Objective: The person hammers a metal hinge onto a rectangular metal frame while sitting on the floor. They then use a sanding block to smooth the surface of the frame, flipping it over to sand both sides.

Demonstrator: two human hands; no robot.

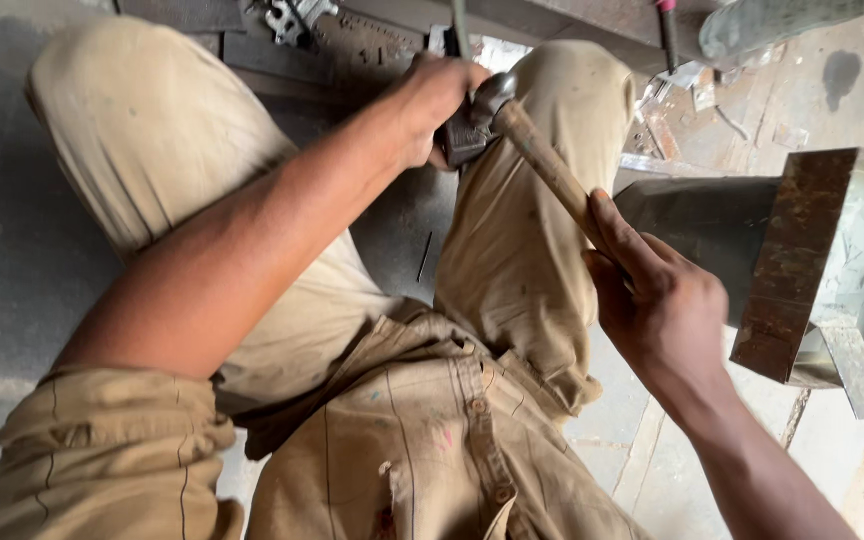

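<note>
Grey workshop floor (12,250) beneath us, both hands busy at the knees.

Our right hand (657,300) has its fingers (620,232) wrapped tight on the wooden hammer (542,160), handle slanting up-left to its head beside our left hand (432,105), which seems clenched on a dark metal piece (464,140); a rusty metal box (802,260) sits right.

The left hand (432,105) hides most of a dark metal piece (464,140); what it is cannot be told.

No packages, labels, signs or screens show in this view.
</note>
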